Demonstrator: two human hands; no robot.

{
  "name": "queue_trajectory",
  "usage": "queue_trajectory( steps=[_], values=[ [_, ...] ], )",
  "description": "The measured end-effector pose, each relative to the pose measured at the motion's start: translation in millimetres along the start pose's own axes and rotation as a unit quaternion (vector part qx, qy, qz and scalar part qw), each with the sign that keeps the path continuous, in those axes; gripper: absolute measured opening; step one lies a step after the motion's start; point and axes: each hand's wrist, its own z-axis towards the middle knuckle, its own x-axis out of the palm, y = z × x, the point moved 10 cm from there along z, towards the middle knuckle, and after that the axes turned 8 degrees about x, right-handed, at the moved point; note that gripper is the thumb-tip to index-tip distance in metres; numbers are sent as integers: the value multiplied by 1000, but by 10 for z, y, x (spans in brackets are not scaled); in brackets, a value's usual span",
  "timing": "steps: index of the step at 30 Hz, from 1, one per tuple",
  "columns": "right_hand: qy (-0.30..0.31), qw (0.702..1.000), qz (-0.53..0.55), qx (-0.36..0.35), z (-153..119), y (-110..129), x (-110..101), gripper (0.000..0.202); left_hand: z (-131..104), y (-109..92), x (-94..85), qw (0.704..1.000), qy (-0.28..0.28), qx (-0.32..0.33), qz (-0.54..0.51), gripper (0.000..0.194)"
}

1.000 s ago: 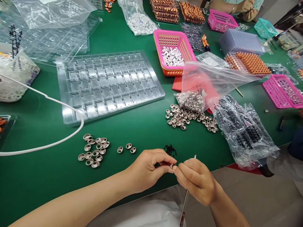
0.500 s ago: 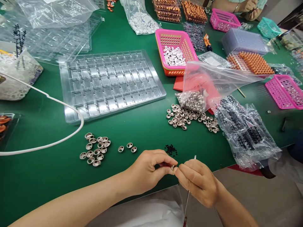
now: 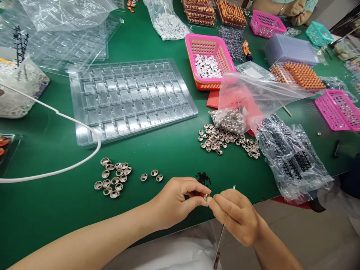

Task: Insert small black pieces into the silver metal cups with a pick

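Left hand [image 3: 180, 200]: fingers nearly closed, pinching a metal ring [image 3: 206, 196] by the near edge of the counter [image 3: 168, 150], apparently for steadiness
Right hand [image 3: 236, 215]: fingers bunched against the ring, slim metal tool [image 3: 221, 240] through the grip, presumably for readiness
Black pieces [image 3: 203, 178]: just beyond, likely for short reach
Counter: green, clear tray [image 3: 133, 98] far left
Room: pale floor [image 3: 298, 232], near right

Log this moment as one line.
Left hand: pinching small round silver metallic piece | Right hand: against it, holding thin silver metal tool | Nearby: scattered small black pieces
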Motion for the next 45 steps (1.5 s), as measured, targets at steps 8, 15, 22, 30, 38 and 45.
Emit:
queue_trajectory(
  steps=[8, 15, 22, 30, 38, 45],
  values=[
    [0, 1000, -8, 4, 20, -2, 7, 30, 9, -35, -1, 999, -6, 26, 22, 15],
    [-4, 1000, -4, 5, -23, -23, 32, 33, -1, -26, -10, 999, -13, 29, 20, 15],
    [-32, 999, -23, -3, -55, -9, 10, 30, -4, 52, -14, 1000, -17, -11, -8, 14],
    [-27, 1000, -10, 3, -76, -30, 31, 31, 2, 50, -18, 1000, -15, -4, 4, 14],
    [3, 1000, -15, -2, -45, -30, 64, 32, 21, -20, -31, 999, -16, 30, 8, 15],
    [7, 1000, -10, -2, -28, -23, 66, 32, 10, -2, 3, 999, -2, 15, 33, 14]
  ],
)
